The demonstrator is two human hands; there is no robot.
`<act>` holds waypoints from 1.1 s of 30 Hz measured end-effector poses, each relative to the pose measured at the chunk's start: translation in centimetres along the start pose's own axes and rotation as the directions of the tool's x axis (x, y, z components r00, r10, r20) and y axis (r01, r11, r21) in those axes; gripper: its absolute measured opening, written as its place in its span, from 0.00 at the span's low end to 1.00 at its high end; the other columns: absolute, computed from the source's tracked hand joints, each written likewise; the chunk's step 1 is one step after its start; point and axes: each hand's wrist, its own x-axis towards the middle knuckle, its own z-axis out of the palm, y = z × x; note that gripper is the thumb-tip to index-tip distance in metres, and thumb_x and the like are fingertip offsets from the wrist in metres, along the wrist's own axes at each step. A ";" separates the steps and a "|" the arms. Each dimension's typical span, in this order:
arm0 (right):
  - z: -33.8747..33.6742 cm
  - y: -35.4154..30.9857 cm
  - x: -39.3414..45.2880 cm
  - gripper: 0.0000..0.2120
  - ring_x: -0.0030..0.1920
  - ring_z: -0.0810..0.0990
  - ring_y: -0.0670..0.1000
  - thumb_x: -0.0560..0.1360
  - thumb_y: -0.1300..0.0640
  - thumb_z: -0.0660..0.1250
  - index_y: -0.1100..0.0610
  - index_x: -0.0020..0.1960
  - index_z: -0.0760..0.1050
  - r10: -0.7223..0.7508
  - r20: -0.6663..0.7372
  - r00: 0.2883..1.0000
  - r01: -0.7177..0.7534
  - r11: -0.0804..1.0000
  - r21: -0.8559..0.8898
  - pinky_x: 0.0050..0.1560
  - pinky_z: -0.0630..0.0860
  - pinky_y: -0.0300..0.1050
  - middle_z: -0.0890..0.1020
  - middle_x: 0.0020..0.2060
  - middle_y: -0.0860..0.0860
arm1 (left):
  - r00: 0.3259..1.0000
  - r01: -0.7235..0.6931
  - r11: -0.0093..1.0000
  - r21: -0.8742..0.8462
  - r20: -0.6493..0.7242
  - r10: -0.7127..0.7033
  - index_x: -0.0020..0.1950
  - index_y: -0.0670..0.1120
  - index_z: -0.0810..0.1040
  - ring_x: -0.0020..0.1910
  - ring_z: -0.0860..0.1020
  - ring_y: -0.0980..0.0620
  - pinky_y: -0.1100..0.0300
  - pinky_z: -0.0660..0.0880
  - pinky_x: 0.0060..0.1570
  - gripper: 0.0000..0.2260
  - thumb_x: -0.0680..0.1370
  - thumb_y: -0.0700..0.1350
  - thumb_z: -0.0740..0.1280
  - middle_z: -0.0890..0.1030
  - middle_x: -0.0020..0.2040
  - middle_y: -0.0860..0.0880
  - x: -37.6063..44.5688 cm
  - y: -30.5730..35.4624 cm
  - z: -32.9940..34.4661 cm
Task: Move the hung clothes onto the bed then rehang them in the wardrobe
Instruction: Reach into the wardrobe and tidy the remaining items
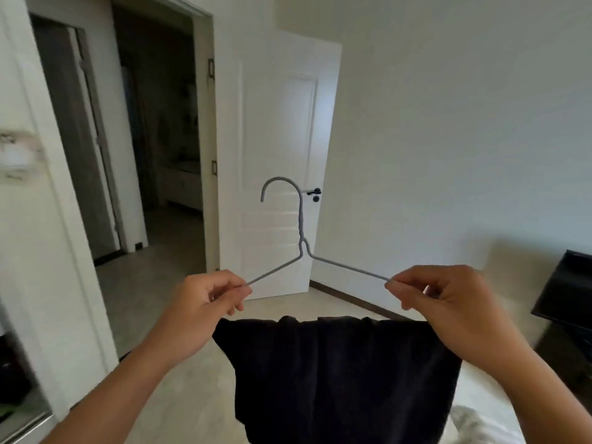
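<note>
Hanger [300,238] pinched between both hands' fingers [238,288]

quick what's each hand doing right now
Left hand: pinching the left end of the grey hanger.
Right hand: pinching its right end; black garment hangs below.

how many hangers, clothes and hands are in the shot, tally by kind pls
grey wire hanger: 1
black garment draped over the hanger's bottom bar: 1
hands gripping the hanger's ends: 2, left hand and right hand
total: 4
</note>
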 end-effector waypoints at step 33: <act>37.5 -29.2 26.8 0.08 0.28 0.78 0.47 0.79 0.56 0.67 0.54 0.42 0.82 -0.595 0.553 0.583 0.315 0.793 0.521 0.37 0.77 0.36 0.81 0.29 0.49 | 0.750 0.364 0.854 0.372 -0.661 -0.032 0.42 0.52 0.82 0.40 0.79 0.56 0.60 0.73 0.45 0.08 0.77 0.40 0.70 0.82 0.38 0.53 6.4 -18.6 -39.4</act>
